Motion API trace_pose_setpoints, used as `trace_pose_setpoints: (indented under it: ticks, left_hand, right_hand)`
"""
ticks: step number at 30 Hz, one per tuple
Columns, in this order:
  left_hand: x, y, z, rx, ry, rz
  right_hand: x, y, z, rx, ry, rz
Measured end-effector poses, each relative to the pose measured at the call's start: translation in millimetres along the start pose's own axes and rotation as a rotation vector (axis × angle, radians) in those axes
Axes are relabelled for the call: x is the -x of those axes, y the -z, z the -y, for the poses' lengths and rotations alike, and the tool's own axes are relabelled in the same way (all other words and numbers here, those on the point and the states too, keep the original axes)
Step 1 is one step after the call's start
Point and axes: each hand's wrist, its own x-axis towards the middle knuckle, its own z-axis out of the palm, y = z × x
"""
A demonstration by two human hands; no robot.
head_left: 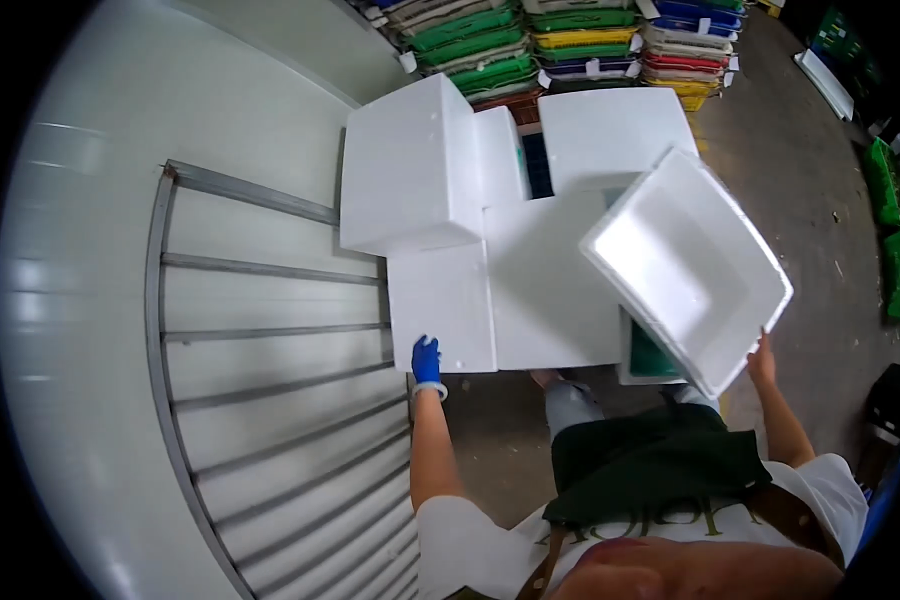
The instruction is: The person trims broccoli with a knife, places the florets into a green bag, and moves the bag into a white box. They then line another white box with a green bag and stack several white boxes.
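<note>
My left hand [426, 360], in a blue glove, rests at the front edge of a white foam box [438, 300], its fingers apart. My bare right hand [762, 362] grips the lower right rim of an open foam box [705, 260], which is tilted with its hollow inside facing up. Beneath and beside it lie a wide white foam box [550, 280] and a box with a green inside [648, 355], partly covered. A tall foam box [405, 170] stands on the left of the group, with another white box [615, 135] at the back right.
A metal rail frame [270, 266] runs along the white wall [90, 250] on my left. Stacked green, yellow and red crates [580, 45] stand behind the boxes. Green crates [892, 230] sit on the floor [790, 180] at the far right.
</note>
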Motion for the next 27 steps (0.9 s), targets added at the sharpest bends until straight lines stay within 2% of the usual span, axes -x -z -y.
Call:
trace_pose_setpoints:
  ticks: [1, 2, 4, 5, 6, 8, 11, 14, 15, 17, 18, 20, 21, 22, 24, 26, 27]
  left_hand:
    - [-80.9, 26.1, 35.1, -0.238, -0.255, -0.066]
    - [-89.3, 30.9, -5.8, -0.374, -0.410, -0.154]
    - [-159.1, 61.1, -28.2, -0.499, -0.346, -0.230]
    - [-193.9, 71.8, -31.2, -0.461, -0.380, -0.254]
    - [-197.9, 75.8, -63.7, -0.464, -0.307, -0.278]
    - [-235.9, 86.5, -97.5, -0.469, -0.279, -0.276]
    - [-317.7, 97.2, -110.0, -0.467, -0.376, -0.324]
    - [-382.7, 98.2, -120.4, -0.401, -0.465, -0.318]
    - [-400.2, 97.5, -126.2, -0.375, -0.437, -0.305]
    - [-430.4, 93.3, -140.2, -0.381, -0.412, -0.289]
    - [-452.5, 89.3, -135.5, -0.307, -0.460, -0.259]
    - [-476.5, 82.1, -141.9, -0.325, -0.536, -0.183]
    - [-456.1, 74.7, -157.8, -0.211, -0.487, -0.054]
    - [-462.2, 70.6, -159.4, -0.277, -0.448, -0.128]
    - [-471.2, 64.2, -147.1, 0.093, -0.440, -0.101]
    - [-462.0, 60.3, -145.1, 0.263, -0.428, -0.052]
    - [-462.7, 59.2, -143.8, 0.239, -0.434, -0.059]
  right_hand:
    - [15.1, -2.2, 40.4, 0.017, -0.057, -0.019]
    - [27.5, -1.0, 76.5, 0.049, -0.107, -0.034]
    - [62.3, -13.9, 195.5, -0.048, -0.060, 0.098]
    - [68.4, -41.7, 231.1, -0.180, 0.068, 0.162]
    - [74.4, -64.7, 272.3, -0.209, 0.189, 0.218]
    - [77.3, -88.1, 400.5, 0.033, 0.436, 0.309]
    - [46.8, -161.0, 527.6, -0.179, 0.426, 0.428]
    - [-6.2, -242.8, 630.3, -0.351, 0.396, 0.435]
    - [-27.5, -268.9, 662.2, -0.335, 0.376, 0.419]
    - [-59.4, -309.1, 726.6, -0.480, 0.192, 0.455]
    - [-77.1, -333.7, 746.1, -0.565, 0.169, 0.455]
    - [-90.0, -358.9, 789.6, -0.537, 0.132, 0.425]
    - [-110.6, -383.5, 795.1, -0.579, 0.121, 0.554]
    - [-103.8, -398.5, 805.9, -0.493, 0.088, 0.353]
    - [-107.9, -412.2, 803.4, -0.523, 0.103, 0.263]
    - [-109.9, -410.0, 801.3, -0.496, 0.130, 0.294]
    - [-109.7, -408.0, 799.6, -0.489, 0.148, 0.307]
